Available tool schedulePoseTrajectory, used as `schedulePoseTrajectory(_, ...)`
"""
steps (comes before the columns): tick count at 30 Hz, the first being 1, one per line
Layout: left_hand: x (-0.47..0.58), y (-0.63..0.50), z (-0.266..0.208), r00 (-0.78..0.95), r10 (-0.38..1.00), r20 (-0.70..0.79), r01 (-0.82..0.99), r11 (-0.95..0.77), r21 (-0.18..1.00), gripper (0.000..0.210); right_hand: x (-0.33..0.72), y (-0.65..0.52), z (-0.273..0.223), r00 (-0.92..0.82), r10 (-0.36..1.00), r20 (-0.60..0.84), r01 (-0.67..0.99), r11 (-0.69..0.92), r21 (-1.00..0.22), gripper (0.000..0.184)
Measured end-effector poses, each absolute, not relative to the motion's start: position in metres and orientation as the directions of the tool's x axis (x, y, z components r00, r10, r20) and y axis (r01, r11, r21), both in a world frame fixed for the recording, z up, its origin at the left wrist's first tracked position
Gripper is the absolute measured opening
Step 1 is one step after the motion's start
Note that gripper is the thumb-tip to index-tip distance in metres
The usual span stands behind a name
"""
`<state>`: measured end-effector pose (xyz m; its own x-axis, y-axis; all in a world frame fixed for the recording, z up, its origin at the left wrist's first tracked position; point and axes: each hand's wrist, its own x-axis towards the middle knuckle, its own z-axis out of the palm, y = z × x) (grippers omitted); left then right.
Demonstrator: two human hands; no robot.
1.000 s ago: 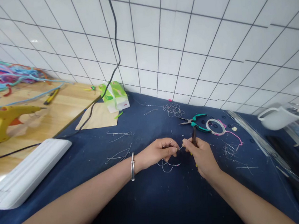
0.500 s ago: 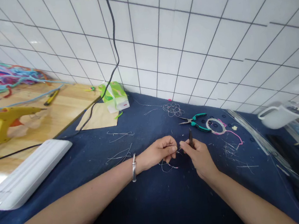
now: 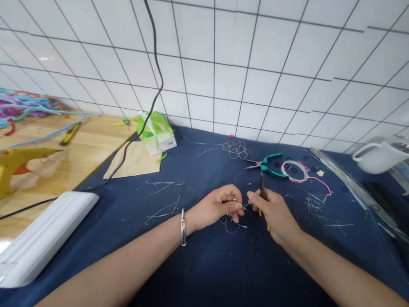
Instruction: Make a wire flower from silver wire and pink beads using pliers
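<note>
My left hand (image 3: 228, 204) pinches a thin wire piece (image 3: 232, 225) over the blue cloth; its loops hang below the fingers. Close on its right, my right hand (image 3: 273, 209) is closed around pliers (image 3: 263, 186) with a dark head and yellow handles, the head pointing away from me. Right thumb and forefinger come together near the wire ends beside the left fingertips; whether they grip a wire is too small to tell. Beyond the right hand lie teal-handled long-nose pliers (image 3: 264, 162). Near them rests a white ring (image 3: 295, 171) with pink cord.
Wire coils (image 3: 236, 149) lie near the tiled wall, with cut wires (image 3: 162, 210) at left. A green tissue pack (image 3: 156, 132), white power strip-like case (image 3: 44, 238) and yellow glue gun (image 3: 9, 163) stand left. A white mug (image 3: 380, 157) is at right; a black cable (image 3: 156, 55) hangs down.
My right hand has turned slightly, so the yellow handles of its pliers now show. The hanging wire loop has shifted a little right. My left hand keeps its pinch.
</note>
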<state>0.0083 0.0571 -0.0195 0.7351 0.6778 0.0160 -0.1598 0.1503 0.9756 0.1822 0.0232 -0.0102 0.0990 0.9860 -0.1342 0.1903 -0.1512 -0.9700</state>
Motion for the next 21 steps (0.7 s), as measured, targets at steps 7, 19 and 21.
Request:
schedulePoseTrajectory(7, 0.0071, 0.0579, -0.0195, 0.665, 0.745, 0.05, -0.152, 0.069, 0.986, 0.016, 0.1823, 0.0224, -0.0075, 0.103, 0.988, -0.116, 0.202, -0.135, -0.97, 0.029)
schedulePoseTrajectory(19, 0.0074, 0.0562, -0.0175, 0.623, 0.773, 0.12, -0.162, -0.023, 0.987, 0.015, 0.18, 0.0232, -0.0095, 0.103, 0.985, -0.139, 0.141, -0.153, -0.978, 0.028)
schedulePoseTrajectory(21, 0.0075, 0.0565, -0.0171, 0.6, 0.785, 0.152, -0.154, -0.073, 0.985, 0.014, 0.1803, 0.0237, -0.0097, 0.117, 0.983, -0.141, 0.115, -0.155, -0.981, 0.028)
